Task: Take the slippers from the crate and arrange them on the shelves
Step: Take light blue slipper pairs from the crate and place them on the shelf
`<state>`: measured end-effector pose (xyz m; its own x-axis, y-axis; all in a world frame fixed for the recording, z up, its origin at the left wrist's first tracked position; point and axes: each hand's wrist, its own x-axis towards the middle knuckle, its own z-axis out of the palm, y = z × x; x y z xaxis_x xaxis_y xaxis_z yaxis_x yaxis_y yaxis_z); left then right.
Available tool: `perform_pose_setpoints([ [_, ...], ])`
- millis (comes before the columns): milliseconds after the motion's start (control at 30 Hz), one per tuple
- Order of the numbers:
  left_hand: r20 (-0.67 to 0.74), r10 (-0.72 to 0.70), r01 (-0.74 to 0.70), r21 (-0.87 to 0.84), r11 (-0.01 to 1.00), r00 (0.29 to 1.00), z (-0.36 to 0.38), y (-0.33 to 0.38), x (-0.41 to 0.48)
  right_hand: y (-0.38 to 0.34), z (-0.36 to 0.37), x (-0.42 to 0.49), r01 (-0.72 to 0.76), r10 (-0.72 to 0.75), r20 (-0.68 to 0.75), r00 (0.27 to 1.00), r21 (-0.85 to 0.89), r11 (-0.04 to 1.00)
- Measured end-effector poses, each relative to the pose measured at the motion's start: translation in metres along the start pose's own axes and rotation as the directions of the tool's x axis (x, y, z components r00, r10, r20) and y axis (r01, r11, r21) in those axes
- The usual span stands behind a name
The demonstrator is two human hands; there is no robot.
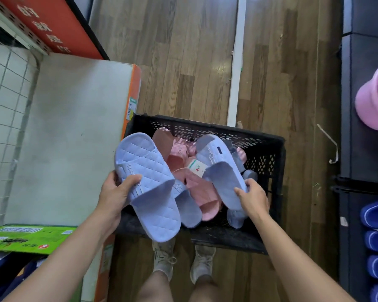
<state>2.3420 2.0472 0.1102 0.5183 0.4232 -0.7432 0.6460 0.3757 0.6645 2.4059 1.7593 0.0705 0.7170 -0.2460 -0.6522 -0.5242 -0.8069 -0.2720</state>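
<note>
black crate (pixel 268 147) on the floor, pink slippers (pixel 202 194) heaped inside. our left hand (pixel 115 192) curls round a quilted lilac slipper (pixel 148 192) over the near rim. our right hand (pixel 254 198) grips its mate (pixel 222 177) by one end, above the pile. risk: that end-grip slips, or a strap snags a neighbour. crate bottom hidden; greyish slippers (pixel 250 175) behind are only partly seen.

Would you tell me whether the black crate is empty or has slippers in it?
Not empty: pink slippers and a grey-blue slipper lie inside the crate.
</note>
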Motion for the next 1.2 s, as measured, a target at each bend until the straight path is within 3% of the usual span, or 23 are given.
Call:
perform_pose_setpoints([
  [133,0.048,0.051,-0.053,0.037,0.998,0.998,-0.003,0.037,-0.038,0.002,-0.04,-0.039,0.044,-0.045,-0.002,0.999,0.257,0.965],
  [300,0.169,0.146,-0.154,0.032,0.988,0.975,0.004,0.096,-0.104,-0.014,-0.109,-0.094,0.162,-0.165,-0.031,0.986,0.438,0.884],
  [767,0.382,0.376,-0.405,-0.007,0.914,0.844,0.036,0.239,-0.265,-0.046,-0.311,-0.243,0.462,-0.373,-0.273,0.887,0.566,0.683],
  [967,0.523,0.389,-0.43,-0.047,0.902,0.759,0.05,0.272,-0.3,-0.036,-0.352,-0.303,0.496,-0.303,-0.395,0.867,0.625,0.603],
  [1200,0.723,0.384,-0.512,-0.049,0.858,0.574,0.068,0.324,-0.336,-0.025,-0.354,-0.375,0.502,-0.115,-0.515,0.849,0.721,0.477],
])
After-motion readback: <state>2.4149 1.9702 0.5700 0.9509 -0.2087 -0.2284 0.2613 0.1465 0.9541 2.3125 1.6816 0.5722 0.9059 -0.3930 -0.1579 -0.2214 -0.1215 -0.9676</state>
